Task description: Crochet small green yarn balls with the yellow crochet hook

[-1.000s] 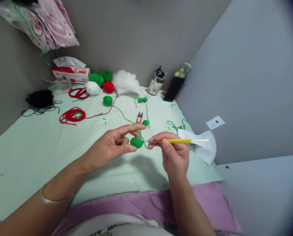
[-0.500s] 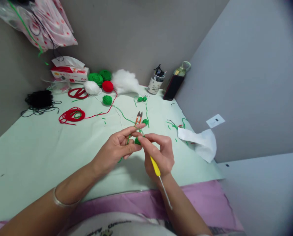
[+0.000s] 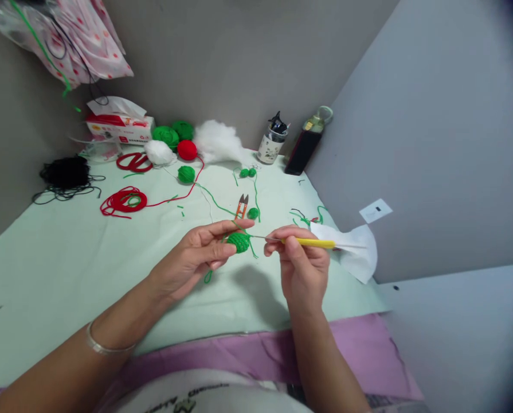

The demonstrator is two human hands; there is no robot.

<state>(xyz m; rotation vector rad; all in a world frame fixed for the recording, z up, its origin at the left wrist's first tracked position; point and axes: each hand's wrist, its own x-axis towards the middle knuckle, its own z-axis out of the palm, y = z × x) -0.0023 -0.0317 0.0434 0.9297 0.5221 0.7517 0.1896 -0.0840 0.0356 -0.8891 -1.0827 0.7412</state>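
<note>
My left hand (image 3: 202, 248) pinches a small green crocheted piece (image 3: 239, 242) between thumb and fingers, with green yarn running over the raised index finger. My right hand (image 3: 304, 261) grips a crochet hook (image 3: 312, 243) by its yellow handle, held nearly level. The hook's thin metal tip points left and meets the yarn at the piece's right edge. A short green tail hangs beside it. Just beyond my left fingertips lie orange-handled thread snips (image 3: 241, 206) and a small green crocheted ball (image 3: 253, 213).
Behind are a green yarn ball (image 3: 186, 174), a red yarn ball (image 3: 187, 149), white stuffing (image 3: 219, 141), red scissors (image 3: 134, 162) and a red yarn coil (image 3: 125, 201). Black yarn (image 3: 67, 173) lies left. A pen cup (image 3: 272, 144), a dark bottle (image 3: 306, 143) and white paper (image 3: 359, 252) stand or lie right.
My right hand has moved right, away from the left, and the hook has turned from steeply slanted to nearly level. The green crocheted piece shows more fully now.
</note>
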